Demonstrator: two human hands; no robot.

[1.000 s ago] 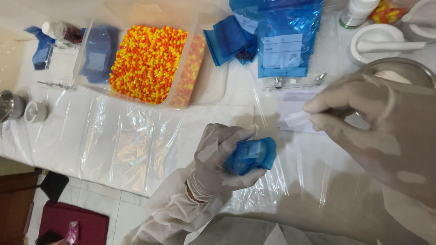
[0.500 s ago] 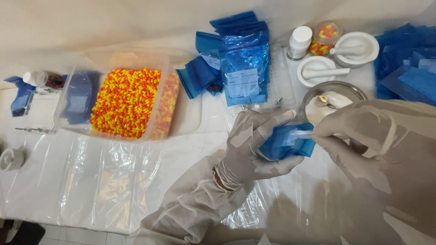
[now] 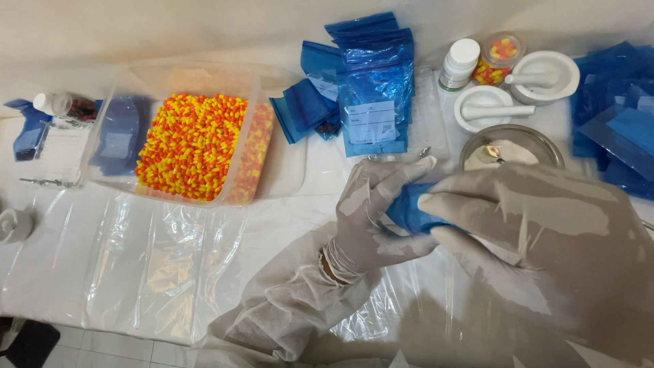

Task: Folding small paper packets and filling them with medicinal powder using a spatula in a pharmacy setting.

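My left hand (image 3: 373,218), in a white glove, grips a small blue plastic pouch (image 3: 411,210) above the plastic-covered table (image 3: 170,245). My right hand (image 3: 538,232), also gloved and close to the camera, closes its fingers over the right side of the same pouch and hides most of it. Just behind my hands stands a round metal bowl (image 3: 541,142) with white powder and a spoon in it.
A clear tub (image 3: 245,129) of orange-and-yellow capsules sits at the left. Blue pouches (image 3: 371,88) lie at the back centre, more blue pouches (image 3: 616,129) at the right. A white bottle (image 3: 458,65), a capsule jar (image 3: 496,60) and two mortars with pestles (image 3: 518,88) stand behind the bowl.
My left hand carried the pouch up and right, near the bowl. My right hand moved left onto the pouch and now covers it; the thin clear thing it pushed in is hidden.
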